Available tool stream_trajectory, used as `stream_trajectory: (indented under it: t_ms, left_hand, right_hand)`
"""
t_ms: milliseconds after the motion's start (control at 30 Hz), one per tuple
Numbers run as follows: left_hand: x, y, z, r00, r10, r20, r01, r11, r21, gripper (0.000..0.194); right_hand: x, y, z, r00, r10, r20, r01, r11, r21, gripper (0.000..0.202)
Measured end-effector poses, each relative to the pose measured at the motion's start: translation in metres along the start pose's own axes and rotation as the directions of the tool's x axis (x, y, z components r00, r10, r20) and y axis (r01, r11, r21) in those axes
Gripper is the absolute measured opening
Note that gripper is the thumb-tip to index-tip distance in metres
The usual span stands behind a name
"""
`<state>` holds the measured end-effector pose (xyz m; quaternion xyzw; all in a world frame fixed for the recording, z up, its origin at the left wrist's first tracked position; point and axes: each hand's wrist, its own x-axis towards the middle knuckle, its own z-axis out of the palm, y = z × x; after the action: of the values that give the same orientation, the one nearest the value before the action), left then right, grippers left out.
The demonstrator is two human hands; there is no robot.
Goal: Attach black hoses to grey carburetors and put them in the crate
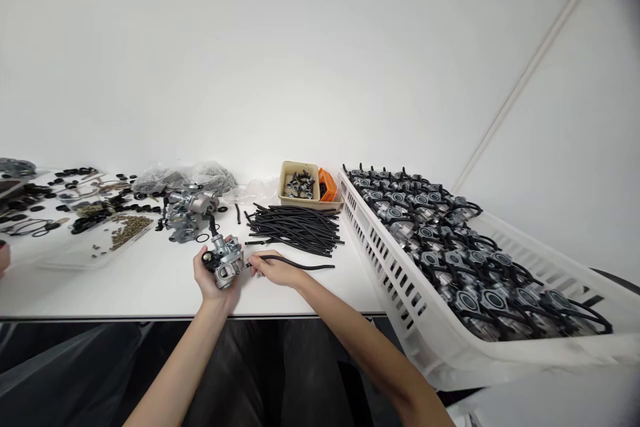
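My left hand (213,283) is closed around a silver metal carburetor (230,259) with black fittings, held above the front part of the table. Just to its right, my right hand (274,271) pinches a black rubber hose (313,267) near one end. That end is close against the carburetor's right side; whether it touches a fitting there I cannot tell. The hose's free end trails to the right over my wrist. Behind my right hand lies a pile of similar black hoses (297,227). More carburetors (187,213) are grouped behind my left hand.
On the right stands a white plastic crate (367,250) filled with rows of carburetors carrying hoses. A beige bin (281,190) with small parts and an orange basket (327,185) sit at the back. Leftward are a clear tray (70,257) with brass pieces and another person's hand (4,257).
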<state>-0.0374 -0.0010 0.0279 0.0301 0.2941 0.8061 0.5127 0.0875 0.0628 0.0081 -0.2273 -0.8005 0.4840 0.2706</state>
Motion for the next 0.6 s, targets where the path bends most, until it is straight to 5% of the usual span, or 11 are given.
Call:
stream_trajectory:
  t_ms: [267,600]
  left_hand:
    - [0.0034,0.0036,-0.0039,0.985,-0.13,0.11,0.135,0.99,-0.047,0.054]
    - [0.0018,0.0067,-0.0068,0.979,-0.108,0.172,0.114,0.993,-0.03,0.055]
  right_hand:
    - [0.0011,0.0003,-0.0059,0.997,0.06,-0.049,-0.041,0.944,0.326,0.047]
    - [0.0039,0.0073,-0.0087,0.985,0.09,-0.15,0.01,0.827,0.562,0.046]
